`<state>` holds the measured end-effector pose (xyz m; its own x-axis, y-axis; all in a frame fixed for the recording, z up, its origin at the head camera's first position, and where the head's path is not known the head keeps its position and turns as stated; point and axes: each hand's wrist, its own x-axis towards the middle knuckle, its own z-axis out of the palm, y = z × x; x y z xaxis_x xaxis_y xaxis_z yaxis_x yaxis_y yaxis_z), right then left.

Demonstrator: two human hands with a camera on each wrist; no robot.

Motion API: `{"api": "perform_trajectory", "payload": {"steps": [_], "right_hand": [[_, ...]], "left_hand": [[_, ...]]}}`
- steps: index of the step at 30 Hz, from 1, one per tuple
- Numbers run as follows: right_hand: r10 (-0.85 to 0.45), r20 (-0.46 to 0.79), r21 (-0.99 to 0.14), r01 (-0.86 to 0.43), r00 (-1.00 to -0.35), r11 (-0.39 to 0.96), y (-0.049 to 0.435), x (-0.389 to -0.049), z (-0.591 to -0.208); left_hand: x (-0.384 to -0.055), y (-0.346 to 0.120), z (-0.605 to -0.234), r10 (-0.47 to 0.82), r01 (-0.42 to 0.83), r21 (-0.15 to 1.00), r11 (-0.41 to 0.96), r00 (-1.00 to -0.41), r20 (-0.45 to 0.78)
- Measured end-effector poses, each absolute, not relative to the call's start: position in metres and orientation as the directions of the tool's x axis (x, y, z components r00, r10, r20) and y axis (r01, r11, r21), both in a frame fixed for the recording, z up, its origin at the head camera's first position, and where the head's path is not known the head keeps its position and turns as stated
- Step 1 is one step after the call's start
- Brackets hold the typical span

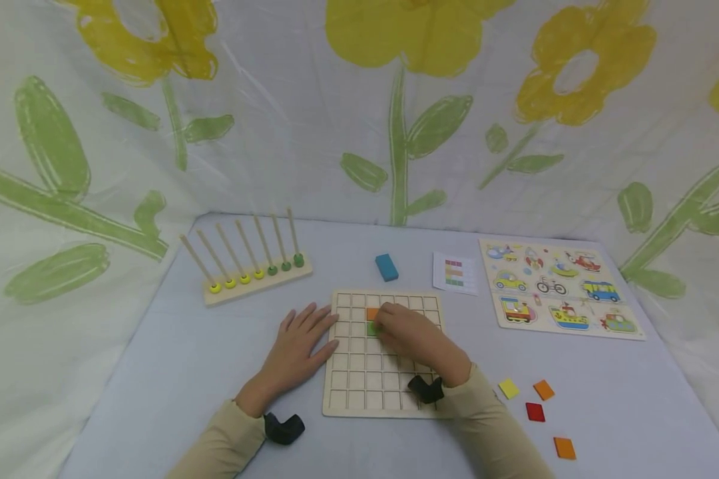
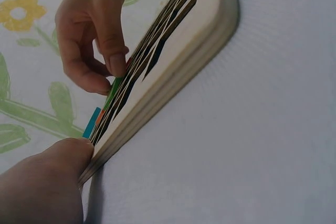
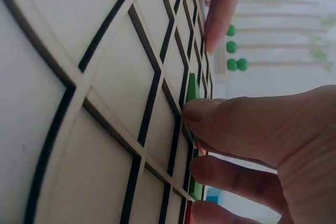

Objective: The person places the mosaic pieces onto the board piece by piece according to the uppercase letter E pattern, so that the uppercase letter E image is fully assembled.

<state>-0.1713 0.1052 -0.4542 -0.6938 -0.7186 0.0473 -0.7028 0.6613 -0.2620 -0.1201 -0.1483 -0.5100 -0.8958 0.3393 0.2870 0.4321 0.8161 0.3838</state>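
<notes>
A wooden grid board with square cells lies before me. My left hand rests beside it with fingers spread, fingertips at the board's left edge. My right hand reaches over the upper middle cells and pinches a green square tile between thumb and fingers. In the head view this green tile shows just left of the fingertips, below an orange tile set in the grid. Another green tile and a red tile peek out by the right fingers in the right wrist view; the hand hides their cells from above.
Loose yellow, red and orange tiles lie at the right. Behind the board are a blue block and a pattern card. A peg-and-bead rack stands back left; a vehicle puzzle lies back right.
</notes>
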Motion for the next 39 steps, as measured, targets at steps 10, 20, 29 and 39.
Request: {"api": "perform_trajectory", "payload": {"steps": [10,20,29,39], "right_hand": [[-0.724,0.064,-0.225,-0.717,-0.686,0.66,0.103,-0.168,-0.451],[-0.721,0.069,-0.21,-0.716,-0.69,0.665,0.108,-0.166,-0.45],[-0.64,0.062,-0.183,-0.639,-0.766,0.747,0.161,-0.146,-0.442],[-0.392,-0.039,-0.222,-0.374,-0.919,0.9,0.238,-0.118,-0.428]], "left_hand": [[-0.12,-0.148,-0.51,0.335,0.421,0.399,0.814,-0.903,0.27],[-0.12,-0.149,-0.508,0.341,0.421,0.396,0.816,-0.904,0.256],[-0.12,-0.148,-0.508,0.34,0.413,0.39,0.823,-0.908,0.246],[-0.119,-0.148,-0.507,0.337,0.412,0.379,0.829,-0.908,0.25]]}}
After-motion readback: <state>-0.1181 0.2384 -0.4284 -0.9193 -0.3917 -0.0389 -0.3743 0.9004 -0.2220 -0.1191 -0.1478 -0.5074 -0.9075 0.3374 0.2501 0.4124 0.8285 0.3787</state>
